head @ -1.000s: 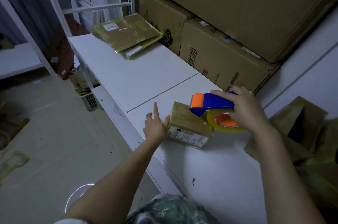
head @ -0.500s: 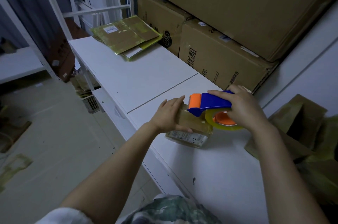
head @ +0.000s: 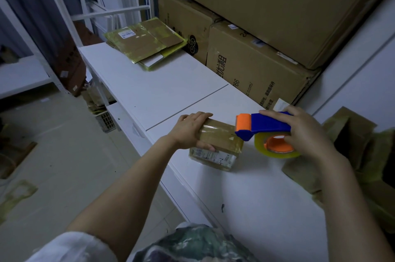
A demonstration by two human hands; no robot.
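Clamps the left grip, fingers curled over the top, onto the small taped box near the front edge of the white surface, and holds in the right grip a blue-and-orange tape dispenser at the box's 3 o'clock, nose against its top edge.

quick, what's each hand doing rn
left hand: grips the small taped box.
right hand: holds the blue tape dispenser, its orange end at the box.
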